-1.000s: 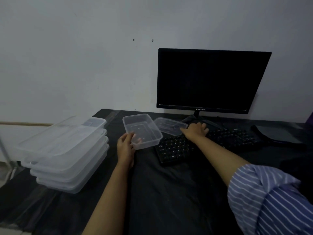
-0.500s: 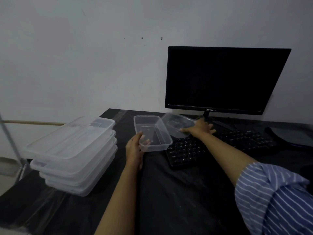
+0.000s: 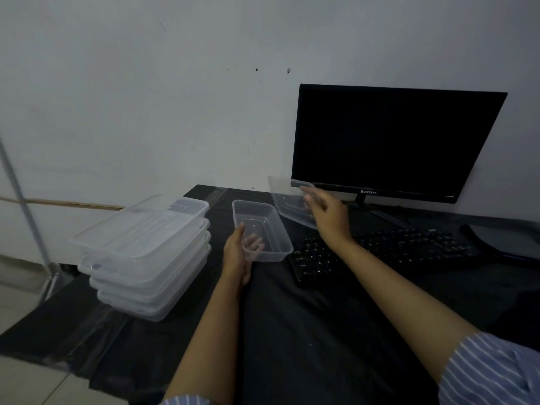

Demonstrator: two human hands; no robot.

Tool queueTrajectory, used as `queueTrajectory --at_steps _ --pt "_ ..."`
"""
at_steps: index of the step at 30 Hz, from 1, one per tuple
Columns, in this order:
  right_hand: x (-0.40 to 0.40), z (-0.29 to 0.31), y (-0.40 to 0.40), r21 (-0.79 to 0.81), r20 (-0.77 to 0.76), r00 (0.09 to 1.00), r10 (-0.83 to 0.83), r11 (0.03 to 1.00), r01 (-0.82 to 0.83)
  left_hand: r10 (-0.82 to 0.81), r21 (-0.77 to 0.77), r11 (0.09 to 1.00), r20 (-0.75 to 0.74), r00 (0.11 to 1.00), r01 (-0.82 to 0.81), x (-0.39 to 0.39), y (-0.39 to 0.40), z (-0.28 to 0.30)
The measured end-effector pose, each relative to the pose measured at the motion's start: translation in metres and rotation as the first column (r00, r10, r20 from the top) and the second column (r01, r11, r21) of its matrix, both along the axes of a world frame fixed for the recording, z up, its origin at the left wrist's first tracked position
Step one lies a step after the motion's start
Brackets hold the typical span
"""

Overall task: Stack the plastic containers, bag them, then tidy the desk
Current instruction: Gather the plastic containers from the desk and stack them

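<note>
Left hand [image 3: 238, 257] grips the near corner of a tub [image 3: 261, 230] just above the bench [image 3: 292, 331], long axis running roughly 11 to 5. Right hand [image 3: 328, 219] pinches a second tub [image 3: 292, 201], tilted up at the first one's 2 o'clock — nesting looks next. Bigger stack [image 3: 146, 252] sits off at 9 — left hand's closer.

Bare forearms, blue-striped sleeves [image 3: 493, 372] — pushed up

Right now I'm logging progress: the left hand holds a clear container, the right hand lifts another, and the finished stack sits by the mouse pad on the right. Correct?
Not quite. The head view shows the stack at the desk's left end, far from the mouse pad. The left hand does hold a clear container; the right hand lifts another.
</note>
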State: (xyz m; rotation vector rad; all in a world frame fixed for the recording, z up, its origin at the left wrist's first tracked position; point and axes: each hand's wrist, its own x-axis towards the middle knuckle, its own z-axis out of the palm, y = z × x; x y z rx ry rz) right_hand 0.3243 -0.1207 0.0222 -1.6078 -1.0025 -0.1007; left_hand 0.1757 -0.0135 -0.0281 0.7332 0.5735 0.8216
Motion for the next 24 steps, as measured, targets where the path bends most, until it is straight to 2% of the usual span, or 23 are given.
queueTrajectory --at_steps 2,6,9,12,17,20,22,24 --pt "-0.010 -0.004 -0.001 -0.045 0.082 0.994 0.068 0.997 -0.065 -0.017 0.027 0.999 -0.008 1.000 0.017 -0.001 0.000 0.000" --pt "-0.026 -0.017 -0.001 -0.171 0.037 0.960 0.279 0.948 -0.269 -0.053 0.061 0.997 0.007 0.999 0.052 -0.005 -0.002 0.000" --pt "-0.032 -0.023 -0.002 -0.311 -0.040 0.950 0.310 0.899 -0.307 -0.095 0.059 0.994 0.043 0.995 0.092 -0.009 -0.003 0.001" --pt "-0.035 -0.026 -0.004 -0.350 -0.043 0.949 0.314 0.884 -0.308 -0.163 0.079 0.984 0.057 0.985 0.158 -0.010 -0.003 0.002" --pt "-0.040 -0.028 -0.005 -0.352 0.021 0.953 0.303 0.894 -0.277 -0.201 0.104 0.976 0.088 0.976 0.191 -0.011 -0.004 0.003" --pt "-0.040 -0.028 -0.003 -0.231 -0.001 0.966 0.257 0.940 -0.250 -0.199 0.108 0.976 0.087 0.976 0.189 -0.010 -0.003 0.002" --pt "-0.039 -0.026 0.000 -0.118 -0.040 0.986 0.162 0.979 -0.166 -0.193 0.108 0.977 0.096 0.976 0.183 -0.009 -0.003 0.002" --pt "-0.037 -0.025 0.004 -0.077 -0.029 1.000 -0.007 0.997 0.005 -0.198 0.102 0.977 0.103 0.975 0.188 -0.008 -0.003 0.001"
